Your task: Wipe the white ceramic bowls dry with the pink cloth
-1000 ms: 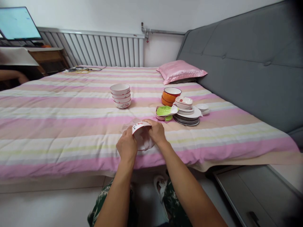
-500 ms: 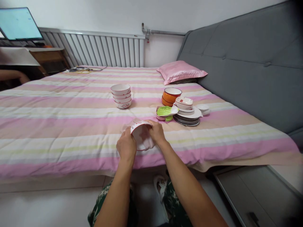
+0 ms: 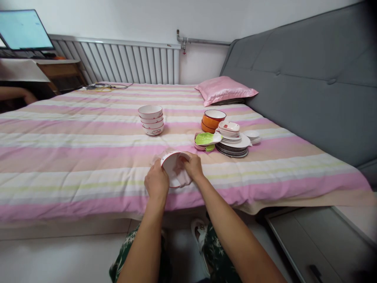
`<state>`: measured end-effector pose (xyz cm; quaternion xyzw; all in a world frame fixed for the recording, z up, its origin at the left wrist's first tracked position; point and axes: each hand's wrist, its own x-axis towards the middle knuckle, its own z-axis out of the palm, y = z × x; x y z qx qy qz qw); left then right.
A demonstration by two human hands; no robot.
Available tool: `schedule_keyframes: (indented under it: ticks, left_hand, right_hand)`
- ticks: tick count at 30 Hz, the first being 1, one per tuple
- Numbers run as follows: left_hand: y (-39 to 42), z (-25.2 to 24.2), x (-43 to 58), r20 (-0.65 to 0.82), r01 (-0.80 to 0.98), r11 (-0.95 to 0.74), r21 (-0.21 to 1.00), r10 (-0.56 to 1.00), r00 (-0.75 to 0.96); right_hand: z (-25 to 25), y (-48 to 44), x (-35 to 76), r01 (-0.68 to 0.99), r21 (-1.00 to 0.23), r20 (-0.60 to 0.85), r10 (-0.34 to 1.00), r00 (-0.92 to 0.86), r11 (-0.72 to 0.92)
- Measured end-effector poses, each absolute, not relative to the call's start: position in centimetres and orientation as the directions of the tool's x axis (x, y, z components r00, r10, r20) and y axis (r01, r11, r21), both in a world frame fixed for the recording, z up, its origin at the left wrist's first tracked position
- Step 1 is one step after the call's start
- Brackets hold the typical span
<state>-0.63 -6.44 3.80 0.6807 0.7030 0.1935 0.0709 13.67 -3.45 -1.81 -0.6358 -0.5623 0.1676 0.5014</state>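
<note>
A white bowl (image 3: 170, 169) with a red rim is tilted on its side above the near part of the bed, its inside facing me. My left hand (image 3: 157, 179) is closed on the bowl's left rim. My right hand (image 3: 193, 167) grips a pale pink cloth (image 3: 183, 177) at the bowl's right side, with the fingers partly inside the rim. More of the cloth shows behind the bowl. Further back stands a stack of similar white bowls (image 3: 151, 122) with red patterns.
To the right stand orange bowls (image 3: 207, 122), green leaf-shaped dishes (image 3: 204, 138) and stacked plates (image 3: 232, 150). A pink pillow (image 3: 225, 89) lies by the grey headboard (image 3: 306, 74). Cables (image 3: 108, 86) lie at the bed's far edge. Another person's arm (image 3: 14, 93) shows at far left.
The bowl has turned slightly, showing more of its inside. My right hand has shifted a little, its fingers with the cloth now further over the rim and inside.
</note>
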Motion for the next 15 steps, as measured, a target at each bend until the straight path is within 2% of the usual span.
schedule_keyframes:
  ticks: [15]
  left_hand:
    - [-6.16,3.38,-0.94,0.126,0.917,0.054,0.396,0.986,-0.113]
  right_hand:
    - [-1.48,-3.77,13.21,0.588,-0.808,0.22,0.905,0.364,-0.04]
